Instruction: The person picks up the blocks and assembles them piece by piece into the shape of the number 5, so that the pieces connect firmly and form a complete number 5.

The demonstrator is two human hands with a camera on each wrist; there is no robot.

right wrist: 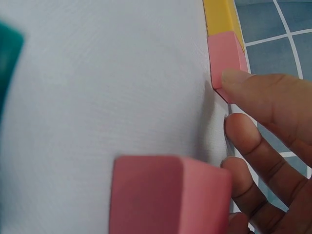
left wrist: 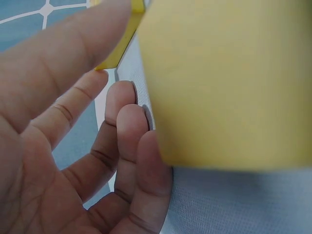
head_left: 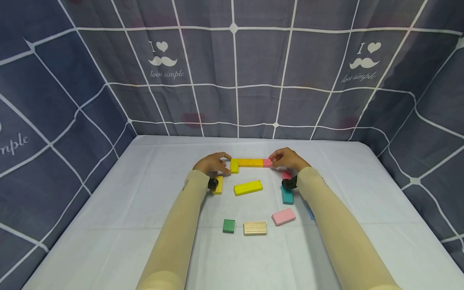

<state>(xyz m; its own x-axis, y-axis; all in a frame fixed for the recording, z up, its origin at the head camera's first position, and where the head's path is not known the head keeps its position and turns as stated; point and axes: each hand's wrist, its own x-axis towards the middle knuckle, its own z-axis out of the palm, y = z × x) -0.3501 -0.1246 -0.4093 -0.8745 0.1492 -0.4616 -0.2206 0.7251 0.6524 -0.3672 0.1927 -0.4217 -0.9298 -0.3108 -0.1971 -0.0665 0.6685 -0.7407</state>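
Observation:
A row of blocks lies toward the far edge of the table. It has a yellow block (head_left: 234, 166) at its left end, an orange-yellow block (head_left: 251, 162) in the middle and a small pink block (head_left: 267, 163) at its right end. My left hand (head_left: 214, 163) pinches the left-end yellow block between thumb and index finger, the other fingers loosely bent in the left wrist view. On the other side my right hand (head_left: 288, 158) holds the small pink block, its thumb (right wrist: 243, 84) against the block's end in the right wrist view; the index fingertip is hidden there.
Under the left wrist lies another yellow block (head_left: 218, 186); a red-pink block (head_left: 286, 175) and a teal block (head_left: 287, 195) lie by the right wrist. Nearer are a bright yellow block (head_left: 248, 187), a pink block (head_left: 283, 216), a ridged wooden block (head_left: 255, 228) and a green block (head_left: 228, 226).

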